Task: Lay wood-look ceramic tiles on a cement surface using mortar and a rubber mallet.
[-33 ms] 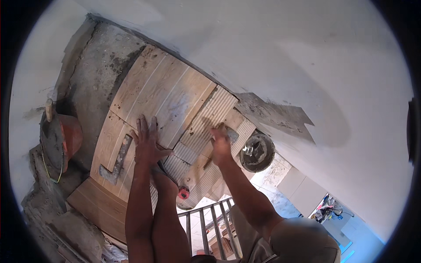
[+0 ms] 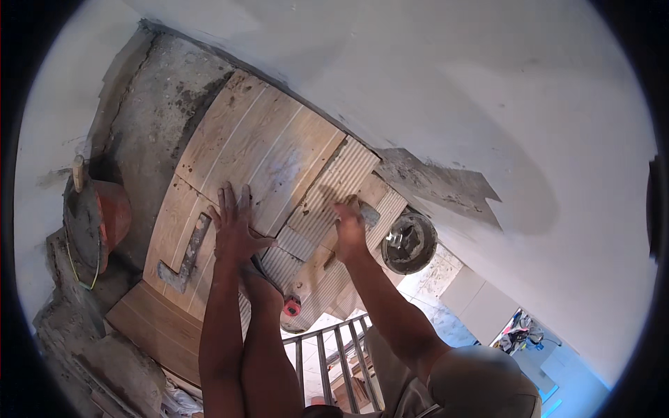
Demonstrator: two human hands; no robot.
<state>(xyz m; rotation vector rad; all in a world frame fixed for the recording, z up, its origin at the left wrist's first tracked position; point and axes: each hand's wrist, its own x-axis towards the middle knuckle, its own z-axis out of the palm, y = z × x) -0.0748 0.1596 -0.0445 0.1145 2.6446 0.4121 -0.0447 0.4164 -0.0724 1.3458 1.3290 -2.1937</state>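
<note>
Left hand point(image 2: 233, 228) splayed at edge of tile point(image 2: 282, 164); right grip point(image 2: 350, 226) unclear; open room between

The fisheye camera is riding on the person's head, the left of a side-by-side pair, and is peering steeply downward from above the arms. It is facing the wood-grain tiles point(image 2: 275, 157), which are spreading from near the centre toward eleven o'clock. The left forearm point(image 2: 221, 334) is coming in at seven o'clock and the right forearm point(image 2: 383, 299) at five, both reaching away from the lens. A pale wall point(image 2: 488, 90) is filling the field from twelve to four, an orange bucket point(image 2: 116, 214) is showing at nine, and a metal railing point(image 2: 323, 362) at six.
</note>
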